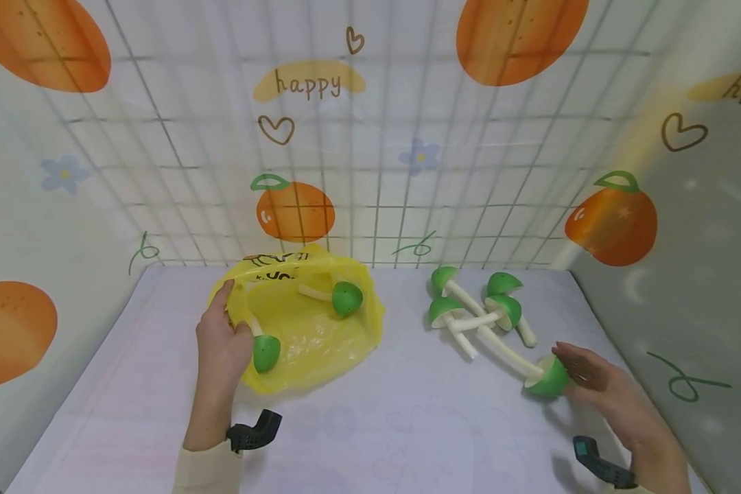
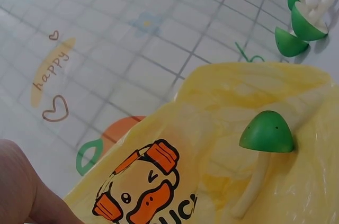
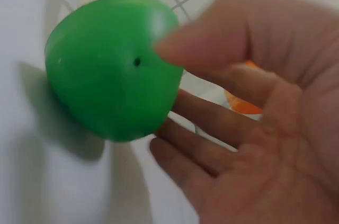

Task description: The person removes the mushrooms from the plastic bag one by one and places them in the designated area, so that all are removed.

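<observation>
A yellow plastic bag lies spread with its mouth toward me, and a duck print shows on it in the left wrist view. My left hand grips its left rim between thumb and fingers. Inside are two toy mushrooms with green caps and white stems: one mushroom at the right, another mushroom beside my left thumb. My right hand is beside the green cap of the nearest mushroom on the right. In the right wrist view its thumb and fairly straight fingers spread around the cap's edge, without a visible grip.
Several more green-capped mushrooms lie in a crossed heap on the white table, right of the bag. A grid-patterned curtain with orange prints stands behind the table. A grey side wall rises close to my right hand.
</observation>
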Tool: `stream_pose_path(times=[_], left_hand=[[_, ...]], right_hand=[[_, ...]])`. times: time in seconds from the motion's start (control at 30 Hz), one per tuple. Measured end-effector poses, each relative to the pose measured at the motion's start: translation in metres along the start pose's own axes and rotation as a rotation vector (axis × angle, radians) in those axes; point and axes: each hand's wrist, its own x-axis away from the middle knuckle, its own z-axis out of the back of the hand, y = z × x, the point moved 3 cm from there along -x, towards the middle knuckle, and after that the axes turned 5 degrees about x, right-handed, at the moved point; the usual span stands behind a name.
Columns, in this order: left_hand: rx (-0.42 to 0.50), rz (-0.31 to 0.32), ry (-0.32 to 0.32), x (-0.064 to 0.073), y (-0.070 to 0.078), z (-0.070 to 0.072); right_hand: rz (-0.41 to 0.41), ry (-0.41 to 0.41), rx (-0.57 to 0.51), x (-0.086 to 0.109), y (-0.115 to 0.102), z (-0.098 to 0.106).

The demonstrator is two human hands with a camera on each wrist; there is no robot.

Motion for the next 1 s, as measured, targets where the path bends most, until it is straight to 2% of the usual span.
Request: stream_pose_path(times=[0.07, 0.23, 0.37, 0.47, 0.57, 0.67, 0.83, 1.0], left_hand=[[0.002, 0.004, 0.000, 0.000, 0.000, 0.000], [0.000, -0.008, 0.008, -0.001, -0.001, 0.000], [-0.010, -0.029, 0.017, -0.002, -0.001, 0.000], [-0.013, -0.036, 0.022, -0.002, -0.001, 0.001], [-0.012, -0.033, 0.022, -0.002, -0.001, 0.001], [-0.015, -0.030, 0.024, -0.003, -0.001, 0.001], [-0.019, -0.022, 0.024, -0.003, -0.001, 0.001], [-0.021, -0.020, 0.022, -0.003, -0.001, 0.001]], right_hand=[[0.002, 0.069, 0.020, -0.001, -0.005, 0.002], [-0.087, 0.231, 0.017, -0.003, -0.023, 0.005], [-0.082, 0.352, -0.120, -0.007, -0.049, 0.002], [-0.011, 0.407, -0.264, -0.012, -0.071, -0.005], [0.076, 0.404, -0.312, -0.021, -0.090, -0.018], [0.125, 0.367, -0.285, -0.032, -0.110, -0.035], [0.138, 0.306, -0.247, -0.045, -0.145, -0.073], [0.162, 0.201, -0.280, -0.057, -0.173, -0.111]])
